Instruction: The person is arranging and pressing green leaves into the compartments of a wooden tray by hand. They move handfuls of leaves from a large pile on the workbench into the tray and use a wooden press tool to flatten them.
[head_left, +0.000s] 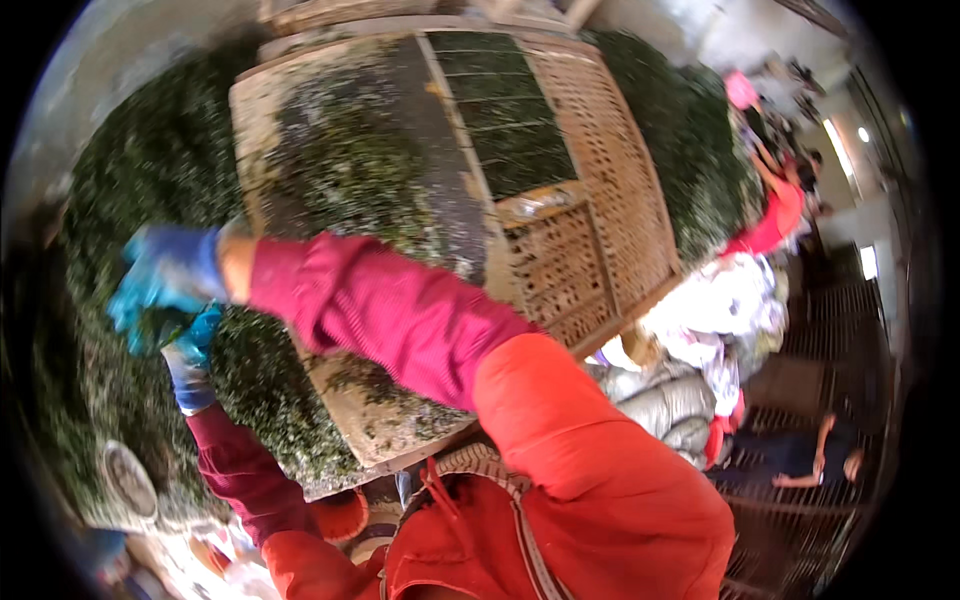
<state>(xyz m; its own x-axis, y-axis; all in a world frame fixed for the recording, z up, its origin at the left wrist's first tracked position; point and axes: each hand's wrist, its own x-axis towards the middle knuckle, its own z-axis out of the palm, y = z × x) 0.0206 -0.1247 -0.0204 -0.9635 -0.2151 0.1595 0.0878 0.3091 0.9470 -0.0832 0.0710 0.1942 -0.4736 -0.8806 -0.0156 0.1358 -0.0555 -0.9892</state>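
Both my hands are stretched out to the left, over a large heap of dark green leaves (250, 385). My right hand (165, 268), in a blue and teal glove, reaches across from the right with its fingers bent downward. Just below it is my left hand (196, 345), gloved alike, its fingers curled up toward the right one. A small clump of green leaves (156, 322) shows between the two hands, and both are closed about it. Motion blur softens the fingertips. More chopped leaves (375, 170) lie on the wooden sorting table (335, 400) beside my right forearm.
A slatted panel with holes (615, 150) and a framed dark mesh (510, 110) form the table's right part. Another leaf heap (665, 130) lies beyond. A round basket (130, 480) stands lower left. Sacks (670, 405) and a person in red (775, 215) are at right.
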